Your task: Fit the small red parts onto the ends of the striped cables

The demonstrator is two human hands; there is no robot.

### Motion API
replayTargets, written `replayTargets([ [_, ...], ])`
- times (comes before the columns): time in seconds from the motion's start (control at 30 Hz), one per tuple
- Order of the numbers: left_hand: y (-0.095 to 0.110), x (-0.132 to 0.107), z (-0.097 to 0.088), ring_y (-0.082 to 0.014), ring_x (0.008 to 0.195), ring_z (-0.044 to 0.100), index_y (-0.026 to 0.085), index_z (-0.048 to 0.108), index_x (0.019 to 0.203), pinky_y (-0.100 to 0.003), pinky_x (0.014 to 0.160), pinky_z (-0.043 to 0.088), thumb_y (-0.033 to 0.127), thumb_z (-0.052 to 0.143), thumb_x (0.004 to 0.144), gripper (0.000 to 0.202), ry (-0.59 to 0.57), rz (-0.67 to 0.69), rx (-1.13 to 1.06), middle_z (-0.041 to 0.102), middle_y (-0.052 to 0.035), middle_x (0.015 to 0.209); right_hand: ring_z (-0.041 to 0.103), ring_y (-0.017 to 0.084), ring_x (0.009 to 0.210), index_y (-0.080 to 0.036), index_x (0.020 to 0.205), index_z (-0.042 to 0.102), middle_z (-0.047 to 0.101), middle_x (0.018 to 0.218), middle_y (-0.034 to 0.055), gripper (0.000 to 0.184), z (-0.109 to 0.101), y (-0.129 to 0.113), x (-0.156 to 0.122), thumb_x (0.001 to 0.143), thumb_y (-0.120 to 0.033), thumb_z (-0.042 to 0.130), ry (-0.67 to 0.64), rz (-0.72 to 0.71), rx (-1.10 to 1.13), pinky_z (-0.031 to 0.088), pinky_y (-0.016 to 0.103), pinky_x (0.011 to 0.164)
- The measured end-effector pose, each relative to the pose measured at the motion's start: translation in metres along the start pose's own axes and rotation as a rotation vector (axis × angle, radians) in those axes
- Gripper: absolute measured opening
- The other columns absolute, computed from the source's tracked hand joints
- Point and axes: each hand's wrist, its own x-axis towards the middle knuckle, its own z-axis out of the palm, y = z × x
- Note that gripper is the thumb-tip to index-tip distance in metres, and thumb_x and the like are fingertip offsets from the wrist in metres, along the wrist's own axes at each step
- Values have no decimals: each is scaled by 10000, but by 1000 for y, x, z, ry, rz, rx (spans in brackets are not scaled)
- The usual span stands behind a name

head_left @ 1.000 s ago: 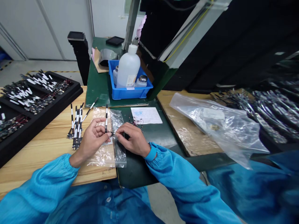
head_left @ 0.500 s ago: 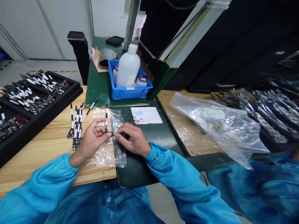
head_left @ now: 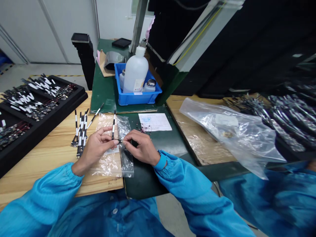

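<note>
My left hand pinches the lower end of a thin black strip with white bands, which stands up from the fingers. My right hand meets it from the right, its fingertips pinched on the same lower end. Both hands hover over small clear plastic bags lying across the wooden bench and the dark green mat. A loose bundle of like strips lies just left of my left hand.
A black tray full of strips and small boards is at the left. Behind are a blue bin with a white bottle, a paper sheet, a large clear bag, and dark parts at right.
The strip's top has tilted slightly to the right and both hands have shifted a little; otherwise nothing has moved.
</note>
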Motion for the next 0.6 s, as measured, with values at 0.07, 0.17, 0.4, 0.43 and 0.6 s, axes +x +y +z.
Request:
replayTargets([
  [0.07,-1,1,-1,-143,629,667,137,609,1183,-260,675,559,322,892,658,624,32,-28,3,700,21,683,596,158,732,-189,853,643,661,776,35,92,-1,0,0,929,-200,592,4,6,-5,495,298,691],
  [0.17,0,1,0,-154,665,683,141,688,1001,-274,691,575,331,912,620,481,57,-23,11,739,-14,761,598,159,731,-187,851,645,662,770,36,89,-1,0,0,925,-193,596,15,2,-6,496,301,694],
  [0.4,3,-5,6,-168,710,685,162,759,748,-261,656,562,344,859,685,217,75,136,156,774,-65,860,633,179,794,-197,900,664,708,841,52,45,-2,1,1,916,-198,622,29,-1,-13,527,335,753],
  [0.43,3,-6,7,-170,705,683,165,763,744,-262,649,561,345,853,690,208,81,150,172,775,-65,851,639,185,816,-200,918,664,711,865,55,35,-3,1,1,911,-198,630,38,0,-21,530,343,769],
  [0.6,4,-8,9,-178,716,697,167,768,773,-263,656,569,330,853,691,201,72,148,179,780,-66,849,619,203,843,-205,1018,653,669,879,60,141,-3,1,0,880,-217,677,129,10,-119,524,358,775],
])
